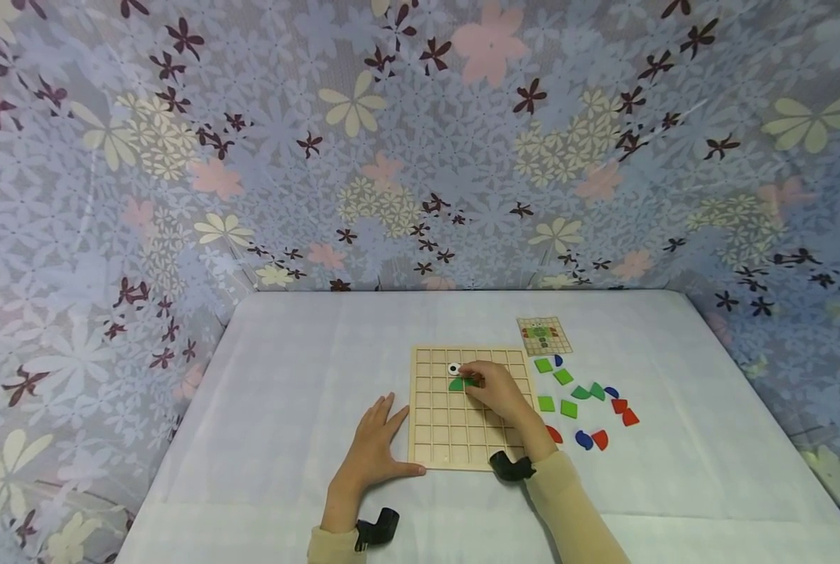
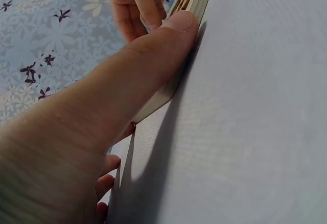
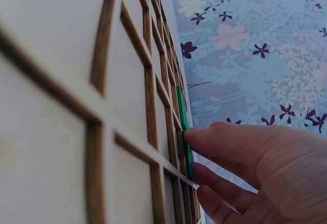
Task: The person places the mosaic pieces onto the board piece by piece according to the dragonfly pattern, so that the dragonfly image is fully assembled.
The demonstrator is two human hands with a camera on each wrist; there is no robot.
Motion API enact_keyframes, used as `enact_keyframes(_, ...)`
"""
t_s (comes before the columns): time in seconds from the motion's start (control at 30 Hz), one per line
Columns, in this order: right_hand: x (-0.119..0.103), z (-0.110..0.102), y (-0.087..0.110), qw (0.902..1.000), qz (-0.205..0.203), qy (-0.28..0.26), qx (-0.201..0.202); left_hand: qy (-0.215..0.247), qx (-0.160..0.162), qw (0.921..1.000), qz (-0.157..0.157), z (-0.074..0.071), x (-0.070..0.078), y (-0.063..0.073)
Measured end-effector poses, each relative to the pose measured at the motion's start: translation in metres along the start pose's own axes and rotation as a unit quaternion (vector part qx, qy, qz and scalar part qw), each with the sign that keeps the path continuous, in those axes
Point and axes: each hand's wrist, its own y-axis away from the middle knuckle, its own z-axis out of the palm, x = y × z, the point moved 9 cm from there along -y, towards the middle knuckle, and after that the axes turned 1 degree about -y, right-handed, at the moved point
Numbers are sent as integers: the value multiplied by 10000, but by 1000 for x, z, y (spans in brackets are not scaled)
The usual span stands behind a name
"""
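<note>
A wooden grid board (image 1: 430, 435) lies flat on the table. My right hand (image 1: 497, 392) reaches over its upper part, fingers curled, thumb and fingers pinching a green piece (image 3: 187, 155) at the grid. Just left of these fingertips in the head view is a green quarter-round piece (image 1: 456, 385), with a white round eye piece (image 1: 454, 369) above it. My left hand (image 1: 374, 446) rests at the board's left side with fingers spread; its thumb (image 2: 158, 42) lies along the near left corner.
A pattern card (image 1: 544, 335) lies beyond the board's right corner. Right of the board are several loose pieces: green squares (image 1: 569, 409), green quarter-rounds (image 1: 597, 391), red pieces (image 1: 599, 439) and blue ones (image 1: 584, 440). Flowered cloth (image 1: 420, 157) hangs behind the white table.
</note>
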Motion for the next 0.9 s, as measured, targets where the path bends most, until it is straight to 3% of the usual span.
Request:
enact_keyframes(0.2,-1,-5,1,10000,25,-46,59,-65,-21,10000,-23,2,0,0)
enact_keyframes(0.43,4,-32,11,9990,95,28,442,16,8,10000,-14,2,0,0)
enact_keyframes(0.7,35,-76,39,9946,434,573,750,-75,42,10000,-33,2,1,2)
enact_keyframes(0.9,65,-107,61,9857,849,1061,999,-106,3,9999,-41,3,1,1)
